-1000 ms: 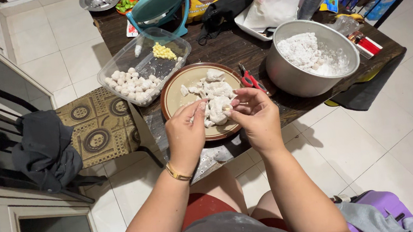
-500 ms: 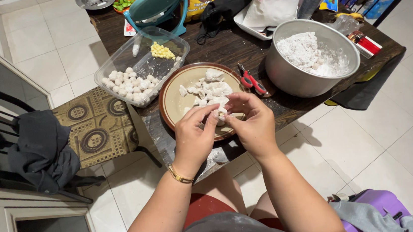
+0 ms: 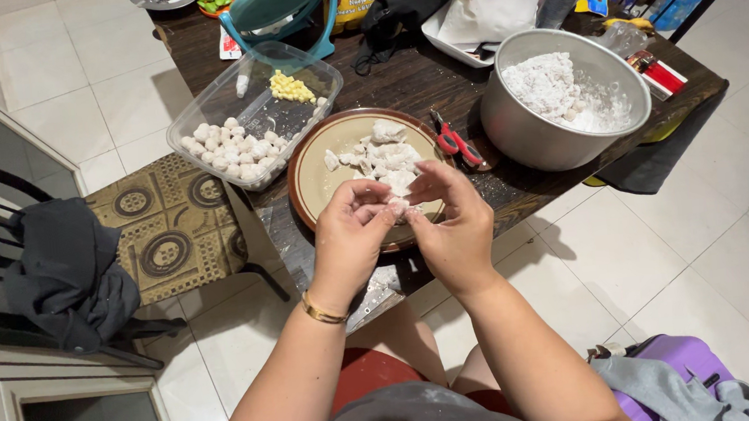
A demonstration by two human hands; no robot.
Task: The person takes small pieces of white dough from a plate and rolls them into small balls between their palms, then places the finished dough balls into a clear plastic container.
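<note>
Your left hand [image 3: 351, 231] and right hand [image 3: 450, 224] meet over the near rim of the brown plate [image 3: 318, 184], fingertips pinching one small floury dough piece [image 3: 397, 205] between them. More white pieces [image 3: 385, 160] lie on the plate. Red scissors [image 3: 454, 138] and a metal pot [image 3: 558, 145] of flour sit to the right on the dark surface [image 3: 409, 86].

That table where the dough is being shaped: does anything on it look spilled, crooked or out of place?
Mostly a working mess. White flour is dusted over the dark table edge near the brown plate, and both the left hand and right hand are coated. Red-handled scissors lie among the food, between the plate and the metal bowl. Nothing looks broken.
</note>
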